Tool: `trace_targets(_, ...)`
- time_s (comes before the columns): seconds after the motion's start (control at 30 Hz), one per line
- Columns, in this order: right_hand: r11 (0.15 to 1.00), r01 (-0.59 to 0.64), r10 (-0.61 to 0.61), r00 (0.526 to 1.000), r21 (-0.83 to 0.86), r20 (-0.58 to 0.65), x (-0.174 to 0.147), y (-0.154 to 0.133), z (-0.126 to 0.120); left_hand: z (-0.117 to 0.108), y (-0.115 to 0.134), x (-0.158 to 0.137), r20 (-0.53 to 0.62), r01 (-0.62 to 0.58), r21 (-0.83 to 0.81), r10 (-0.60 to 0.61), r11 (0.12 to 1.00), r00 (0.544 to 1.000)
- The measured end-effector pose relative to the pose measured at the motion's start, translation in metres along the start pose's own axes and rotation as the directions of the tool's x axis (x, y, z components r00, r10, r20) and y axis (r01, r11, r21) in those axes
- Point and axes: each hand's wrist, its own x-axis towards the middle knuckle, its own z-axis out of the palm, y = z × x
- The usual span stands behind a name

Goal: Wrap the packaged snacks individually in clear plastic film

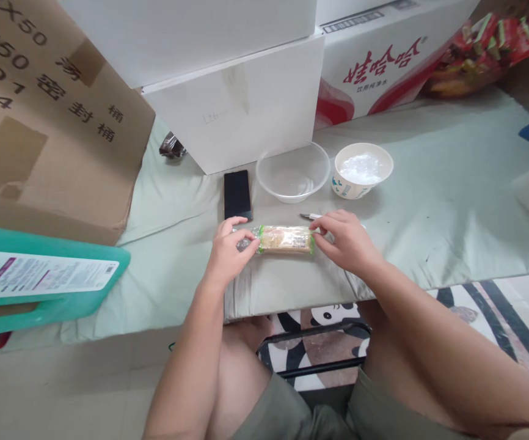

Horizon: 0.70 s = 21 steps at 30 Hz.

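A long clear plastic packet with green edges and pale contents lies across the cloth near the table's front edge. My left hand pinches the crinkled clear wrapper at its left end. At the right end, my right hand has thumb and fingers closed on the packet's green edge. Just beyond my right fingers lies a thin knife or cutter, its handle partly hidden by the hand. What exactly the packet holds is too blurred to name.
Behind the packet are a black phone, a clear plastic bowl and a paper tub with clear plastic in it. White boxes stand at the back. To the left are a cardboard box and a teal jug.
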Motion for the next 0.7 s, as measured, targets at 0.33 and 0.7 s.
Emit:
trace_targets(0.33,0.975,0.209,-0.220,0.961,0.081,0.168,-0.034,-0.028,-0.033,-0.029,0.016,-0.038,0.028,-0.085,-0.150,0.090,0.985,0.996)
trace_targets(0.7,0.987,-0.156,0.147,0.843,-0.027,0.518,-0.036,-0.037,-0.042,-0.023,0.003,-0.029,0.004,0.214,-0.207,-0.218,0.955,0.976)
